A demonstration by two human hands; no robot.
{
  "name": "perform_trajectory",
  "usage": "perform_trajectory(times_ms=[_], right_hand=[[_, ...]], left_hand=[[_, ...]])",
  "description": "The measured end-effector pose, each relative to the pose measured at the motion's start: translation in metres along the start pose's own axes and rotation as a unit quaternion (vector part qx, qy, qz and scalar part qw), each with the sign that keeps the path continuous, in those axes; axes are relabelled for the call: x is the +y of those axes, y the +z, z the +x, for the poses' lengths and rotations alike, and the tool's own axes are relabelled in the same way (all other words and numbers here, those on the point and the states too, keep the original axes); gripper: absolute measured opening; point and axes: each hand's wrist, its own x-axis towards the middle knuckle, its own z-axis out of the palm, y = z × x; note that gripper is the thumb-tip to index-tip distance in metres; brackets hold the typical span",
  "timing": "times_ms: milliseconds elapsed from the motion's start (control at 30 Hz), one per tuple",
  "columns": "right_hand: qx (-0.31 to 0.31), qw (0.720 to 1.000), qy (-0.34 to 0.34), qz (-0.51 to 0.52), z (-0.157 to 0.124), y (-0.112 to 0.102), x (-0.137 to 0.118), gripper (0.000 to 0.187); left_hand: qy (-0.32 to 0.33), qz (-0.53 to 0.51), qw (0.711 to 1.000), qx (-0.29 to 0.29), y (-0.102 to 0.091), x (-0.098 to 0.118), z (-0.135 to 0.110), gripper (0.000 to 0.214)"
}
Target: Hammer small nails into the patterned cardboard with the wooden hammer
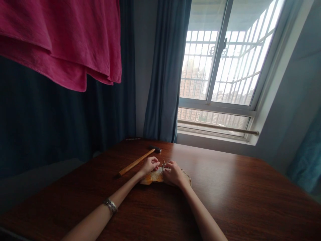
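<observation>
A small pale wooden board (153, 176) lies on the dark wooden table (225, 187), with thin metal nails (164, 164) standing up from it. My left hand (149, 165) is closed in a pinch at the nails. My right hand (174, 173) rests on the board beside them, fingers curled and pressed together near the nails. What the fingers pinch is too small to make out. A watch sits on my left wrist (110, 205).
A hammer (137, 162) with a wooden handle and dark head lies on the table just left of and behind the hands. A pink cloth (62, 40) hangs at upper left. Blue curtains (168, 73) and a barred window (220, 67) stand behind the table's far edge.
</observation>
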Motion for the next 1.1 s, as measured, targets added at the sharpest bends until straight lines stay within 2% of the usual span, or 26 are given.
perform_trajectory(times_ms=[133, 200, 300, 433, 633, 800, 933, 1000, 1100], right_hand=[[-0.017, 1.0, -0.006, 0.009, 0.0, 0.002, 0.0, 0.012], [-0.019, 1.0, -0.005, 0.013, 0.001, 0.003, 0.002, 0.012], [-0.02, 1.0, -0.003, 0.02, 0.002, 0.004, 0.005, 0.011], [-0.019, 0.999, -0.007, 0.033, 0.002, 0.006, 0.007, 0.01], [-0.003, 0.998, -0.005, 0.059, 0.001, 0.007, 0.009, 0.007], [0.031, 0.996, 0.022, 0.081, 0.005, 0.013, 0.013, 0.012], [0.064, 0.994, 0.043, 0.077, 0.009, 0.018, 0.019, 0.008], [0.084, 0.993, 0.057, 0.066, 0.01, 0.019, 0.021, 0.006], [0.105, 0.99, 0.084, 0.051, 0.009, 0.019, 0.023, 0.006]], left_hand=[[0.082, 0.092, 0.986, -0.109, -0.006, 0.011, -0.007, 0.018], [0.1, 0.137, 0.977, -0.126, -0.006, 0.014, -0.01, 0.02], [0.102, 0.187, 0.972, -0.097, -0.004, 0.016, -0.013, 0.024], [0.109, 0.188, 0.974, -0.065, 0.0, 0.019, -0.016, 0.027], [0.102, 0.19, 0.974, -0.063, 0.001, 0.026, -0.022, 0.025], [0.118, 0.135, 0.982, -0.063, 0.0, 0.026, -0.023, 0.025], [0.068, 0.005, 0.996, -0.057, 0.002, 0.015, -0.014, 0.032], [0.035, -0.052, 0.998, -0.025, 0.003, 0.007, -0.007, 0.034], [-0.034, -0.081, 0.995, 0.04, 0.003, -0.003, 0.003, 0.033]])
